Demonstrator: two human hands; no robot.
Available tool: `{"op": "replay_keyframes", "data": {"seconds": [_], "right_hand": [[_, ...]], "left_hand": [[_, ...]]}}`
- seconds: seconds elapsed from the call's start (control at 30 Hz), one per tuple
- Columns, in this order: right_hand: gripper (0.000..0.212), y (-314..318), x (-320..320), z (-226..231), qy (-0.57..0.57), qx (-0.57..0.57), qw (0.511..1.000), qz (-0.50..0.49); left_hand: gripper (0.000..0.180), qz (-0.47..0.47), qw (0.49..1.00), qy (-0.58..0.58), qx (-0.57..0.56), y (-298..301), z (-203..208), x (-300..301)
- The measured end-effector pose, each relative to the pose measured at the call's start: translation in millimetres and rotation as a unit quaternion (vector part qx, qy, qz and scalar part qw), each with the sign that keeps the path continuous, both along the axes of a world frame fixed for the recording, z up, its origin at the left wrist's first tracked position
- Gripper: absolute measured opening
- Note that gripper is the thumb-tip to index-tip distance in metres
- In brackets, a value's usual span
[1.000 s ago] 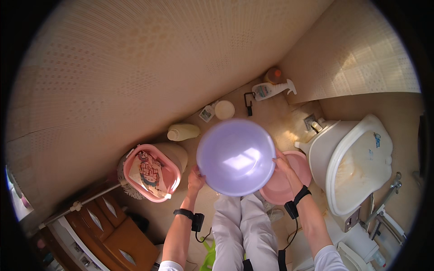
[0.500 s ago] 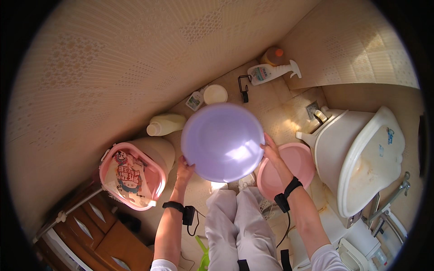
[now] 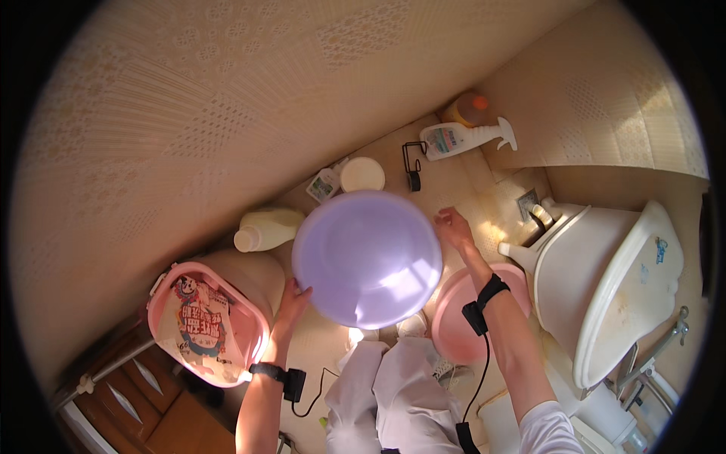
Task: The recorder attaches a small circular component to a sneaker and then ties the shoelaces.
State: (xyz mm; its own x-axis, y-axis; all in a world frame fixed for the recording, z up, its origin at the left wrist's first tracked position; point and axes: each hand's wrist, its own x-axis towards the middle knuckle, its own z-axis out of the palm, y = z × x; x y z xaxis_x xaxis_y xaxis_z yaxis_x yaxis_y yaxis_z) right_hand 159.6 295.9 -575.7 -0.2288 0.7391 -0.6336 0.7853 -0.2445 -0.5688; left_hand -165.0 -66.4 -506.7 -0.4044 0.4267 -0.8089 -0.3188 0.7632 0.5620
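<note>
In front of my legs is a round purple basin [image 3: 363,257], with sunlight on its inside. My left hand [image 3: 293,301] grips its left rim, thumb over the edge and the other fingers largely hidden. Just off the right rim is my right hand [image 3: 454,228], its fingers loosely bent and holding nothing. A pink basin [image 3: 461,325] lies on the floor below my right forearm. Left of my left hand stands a pink-rimmed bucket [image 3: 257,344] with a printed bag [image 3: 198,321] inside.
Along the wall are a pale yellow bottle [image 3: 268,229], a white tub [image 3: 362,174], a black wire holder [image 3: 412,166] and a white spray bottle [image 3: 461,140]. A white washbasin [image 3: 628,295] juts in at right. A brown cabinet [image 3: 181,416] is at lower left.
My right hand has let go of the purple basin's rim and moved slightly up. My left hand keeps its hold. The whole view has shifted a little.
</note>
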Motion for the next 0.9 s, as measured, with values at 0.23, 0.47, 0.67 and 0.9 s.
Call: {"op": "replay_keyframes", "data": {"seconds": [0.23,0.47,0.67,0.9], "right_hand": [[0.066,57,-94,3,-0.037,0.186,0.969,0.162],[0.059,85,-89,-52,-0.114,0.183,0.952,0.217],[0.054,68,-78,16,0.143,0.037,0.986,0.083],[0.049,25,-70,248,0.288,-0.052,0.953,-0.080]], "left_hand": [[0.060,-0.032,0.998,-0.002,0.060,5,7,-6],[0.063,-0.009,0.999,0.018,0.031,23,10,18],[0.065,0.002,0.997,0.059,0.044,-7,32,24],[0.065,-0.028,0.996,0.080,0.013,2,184,49]]}}
